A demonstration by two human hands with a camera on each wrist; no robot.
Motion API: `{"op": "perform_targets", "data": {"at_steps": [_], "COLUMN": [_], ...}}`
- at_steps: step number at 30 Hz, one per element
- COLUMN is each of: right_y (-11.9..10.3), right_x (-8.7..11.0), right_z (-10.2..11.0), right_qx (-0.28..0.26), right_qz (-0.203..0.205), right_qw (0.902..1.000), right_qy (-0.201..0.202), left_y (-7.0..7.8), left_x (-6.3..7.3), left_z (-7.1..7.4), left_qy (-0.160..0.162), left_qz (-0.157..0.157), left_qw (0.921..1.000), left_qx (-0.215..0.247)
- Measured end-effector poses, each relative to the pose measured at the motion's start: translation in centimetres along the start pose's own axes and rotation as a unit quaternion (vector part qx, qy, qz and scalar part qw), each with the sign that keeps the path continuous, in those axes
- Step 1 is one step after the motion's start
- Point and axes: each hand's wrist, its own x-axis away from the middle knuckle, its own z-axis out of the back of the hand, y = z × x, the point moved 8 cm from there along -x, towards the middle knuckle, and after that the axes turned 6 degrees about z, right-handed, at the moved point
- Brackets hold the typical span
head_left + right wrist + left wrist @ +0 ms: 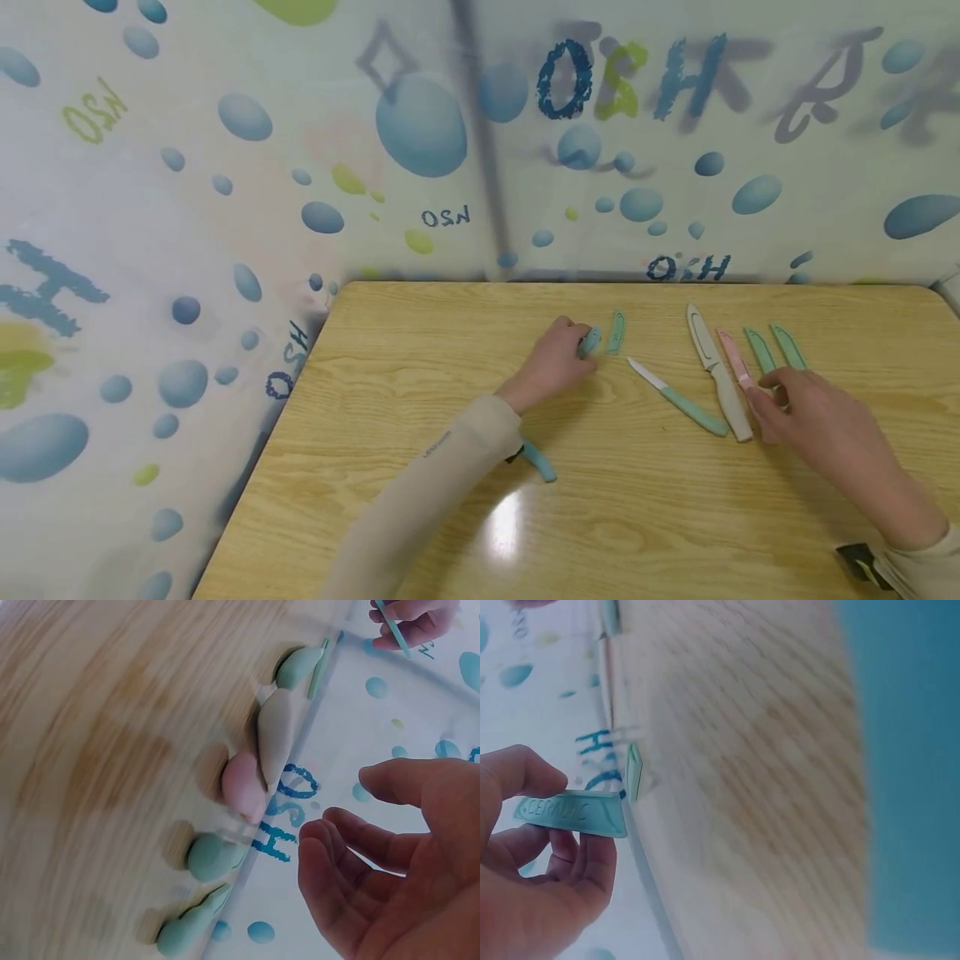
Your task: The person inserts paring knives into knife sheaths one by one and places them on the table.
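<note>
Though faint, "CERAMIC" on blue sheath [571, 813]

**Matt plastic on shiny wood grain**

The blue sheath [570, 814] in the left hand [551, 362] looks like smooth, semi-matt moulded plastic (its lettering, CERAMIC, seems raised). Just past that hand, the green sheath [616, 333] has a similar plastic look. Between the hands, the bare knife [678, 399] pairs a smooth white blade [647, 373] with a satin, plastic-like handle [697, 414]. Near the right hand [832, 421], the beige knife [726, 396], pink knife [244, 784] and 2 green knives [214, 856] have smooth, matt, plastic-like handles. Beneath both hands, the wood-grain tabletop [637, 517] is glossy, mirroring bright light beside the left sleeve [442, 475] of matt cloth. Beyond the hands, the printed backdrop [510, 192] looks smooth; cloth or plastic, I cannot tell.
</note>
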Motion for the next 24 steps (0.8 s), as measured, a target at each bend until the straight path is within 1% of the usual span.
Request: {"op": "perform_targets", "data": {"at_steps": [2,4,5,7,9,11,13,18,22,24], "right_y": [-0.4,-0.8,-0.9,-1.2,-1.7,-2.2,-2.7,-4.3,-5.7,-6.5], "right_x": [-0.1,-0.3,-0.4,-0.5,-0.6,-0.7,-0.7,-1.0,-1.3,-1.4], "right_z": [-0.1,-0.1,-0.2,-0.2,-0.3,-0.4,-0.5,-0.7,-0.6,-0.6], "right_qx": [-0.001,-0.004,-0.007,-0.011,-0.015,-0.017,-0.018,-0.016,-0.019,-0.020], "right_qz": [0.004,0.004,0.003,0.001,0.008,0.017,0.028,0.052,0.063,0.072], "right_qw": [1.0000,1.0000,1.0000,0.9999,0.9998,0.9997,0.9994,0.9985,0.9978,0.9970], "right_qy": [0.003,-0.001,-0.003,-0.009,-0.011,-0.011,-0.009,0.001,0.010,0.017], "left_y": [-0.7,-1.5,-1.8,-2.5,-3.2,-3.7,-4.2,-5.5,-6.7,-7.4], "left_x": [0.4,0.9,1.2,1.7,2.3,2.7,3.2,4.4,5.3,5.8], "left_z": [0.6,1.3,1.6,2.1,2.5,2.7,2.9,3.2,3.6,3.9], "left_qy": [0.004,0.013,0.018,0.027,0.032,0.029,0.025,0.022,0.036,0.048], "left_qz": [0.006,0.013,0.013,0.017,0.020,0.020,0.022,0.022,0.033,0.039], "left_qw": [0.9987,0.9939,0.9896,0.9782,0.9648,0.9500,0.9327,0.8843,0.8477,0.8266], "left_qx": [0.051,0.109,0.142,0.205,0.260,0.310,0.359,0.466,0.528,0.559]}}
